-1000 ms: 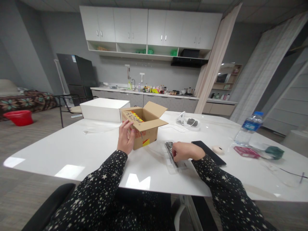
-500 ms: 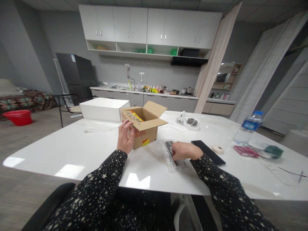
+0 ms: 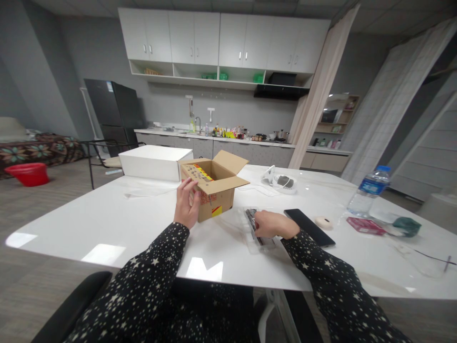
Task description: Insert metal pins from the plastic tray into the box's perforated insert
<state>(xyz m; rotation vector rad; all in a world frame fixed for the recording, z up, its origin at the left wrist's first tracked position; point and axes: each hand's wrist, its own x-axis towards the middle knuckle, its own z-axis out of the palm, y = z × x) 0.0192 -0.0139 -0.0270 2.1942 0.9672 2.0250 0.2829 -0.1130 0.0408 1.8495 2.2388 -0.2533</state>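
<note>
Head view: left hand w/ fingers curled on the open cardboard box near counter centre, steadying it. Right hand pinches the dark strip in a clear packet, towards the near edge.

Both arms in star-speckled black sleeves stretched forward. Left hand raised upright, fingers gently curled. Right hand low, knuckles up, fingers bent inward.

text: none legible | cardboard box stickers: too small | water bottle label: blurred
</note>
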